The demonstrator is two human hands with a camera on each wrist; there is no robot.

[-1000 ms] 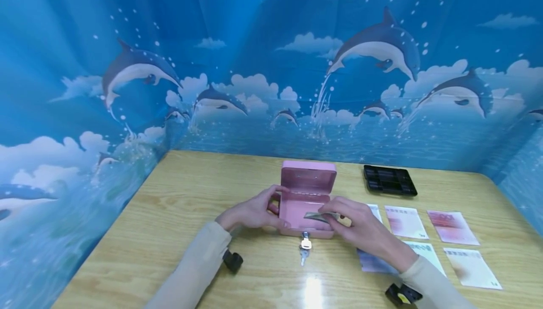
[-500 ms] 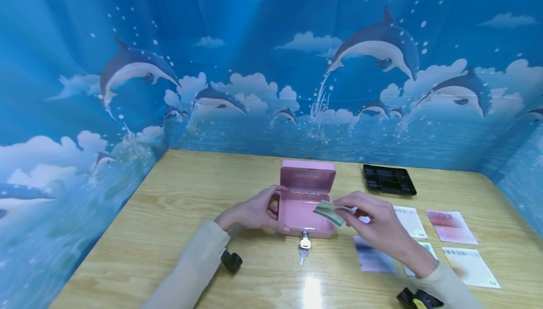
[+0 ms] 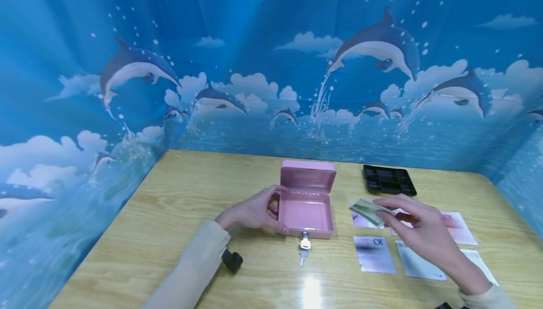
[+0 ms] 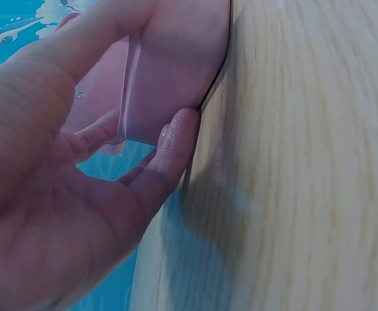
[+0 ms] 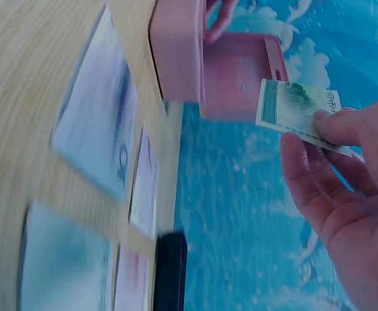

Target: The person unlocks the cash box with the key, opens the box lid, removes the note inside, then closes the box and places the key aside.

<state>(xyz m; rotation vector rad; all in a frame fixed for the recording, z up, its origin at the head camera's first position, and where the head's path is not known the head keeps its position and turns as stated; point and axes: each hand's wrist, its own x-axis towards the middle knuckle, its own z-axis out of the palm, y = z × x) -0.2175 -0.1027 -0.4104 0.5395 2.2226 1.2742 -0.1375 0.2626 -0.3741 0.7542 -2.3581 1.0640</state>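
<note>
A pink cash box (image 3: 306, 214) stands on the wooden table with its lid raised, and its inside shows bare. My left hand (image 3: 251, 211) holds the box at its left side, thumb near the front corner and fingers toward the back; in the left wrist view the fingertips touch the box wall (image 4: 176, 58). Right of the box, my right hand (image 3: 426, 233) pinches green banknotes (image 3: 366, 211) between thumb and fingers, above the table. They look folded or stacked; how many I cannot tell. A key in the front lock, with another key (image 3: 303, 255), hangs down.
Several banknotes lie spread at the right, among them a purple one marked 10 (image 3: 374, 255), a pale green one (image 3: 417, 262) and a red one (image 3: 462, 229). A black compartment tray (image 3: 389, 180) sits behind them. A blue dolphin curtain (image 3: 271, 87) hangs beyond the table.
My right hand has lifted the green banknotes out of the box and carried them right, over the laid-out notes. The left hand has stayed on the box.
</note>
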